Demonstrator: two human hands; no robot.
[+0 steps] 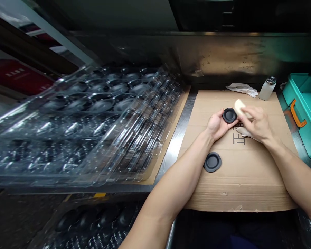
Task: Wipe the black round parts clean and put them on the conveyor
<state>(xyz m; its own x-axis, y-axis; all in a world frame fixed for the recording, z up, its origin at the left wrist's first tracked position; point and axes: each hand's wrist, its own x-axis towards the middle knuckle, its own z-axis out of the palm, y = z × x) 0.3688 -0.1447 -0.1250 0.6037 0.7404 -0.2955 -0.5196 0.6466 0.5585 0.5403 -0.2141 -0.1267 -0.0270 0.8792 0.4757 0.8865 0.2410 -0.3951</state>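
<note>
My left hand (217,126) is closed on a small dark round plastic part (229,115) with a dished middle, holding it by the rim just above the cardboard. Beside it, my right hand (257,122) pinches a cream-coloured pad (239,105), its edge close to the part; whether the two touch I cannot tell. Below my right hand lies a crumpled whitish cloth (243,131), partly hidden by the fingers. A second dark round part (213,162) rests on the cardboard sheet (238,188), near my left forearm.
Stacked clear plastic trays (93,128) with dark round items stand on the left. At the back of the cardboard are a white cloth (242,89) and a bottle (266,90) with a metal top. A teal bin (307,129) with an orange handle (297,114) sits at right.
</note>
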